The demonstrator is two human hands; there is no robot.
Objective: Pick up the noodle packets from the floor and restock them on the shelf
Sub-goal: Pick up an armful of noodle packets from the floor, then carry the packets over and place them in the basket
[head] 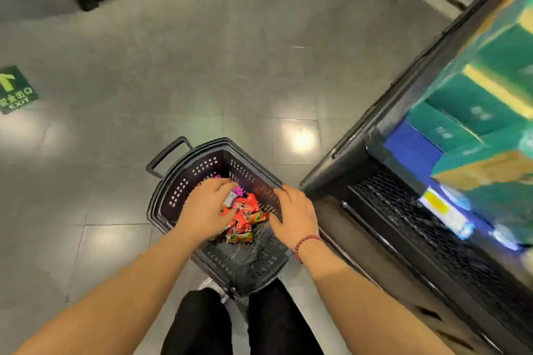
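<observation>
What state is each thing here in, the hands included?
basket: upright on the floor, partly filled.
noodle packets: heaped loose inside the basket.
left-hand grip: in the basket, fingers bent onto the packets; hold unclear.
right-hand grip: open, fingers straight against the basket's wall.
green boxes: stacked on the shelf.

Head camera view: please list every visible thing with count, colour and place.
perforated plastic shopping basket: one, dark purple, bottom centre
noodle packets: several, red-orange, inside the basket
tiled floor: one, grey, under the basket
exit floor sticker: one, green, far left
metal shelf unit: one, black, right
cardboard boxes: several, green, on the shelf
bead bracelet: one, dark red, right wrist
trouser legs: two, black, bottom centre
left hand: one, over the packets, grip unclear
right hand: one, fingers straight, at the basket's right wall
</observation>
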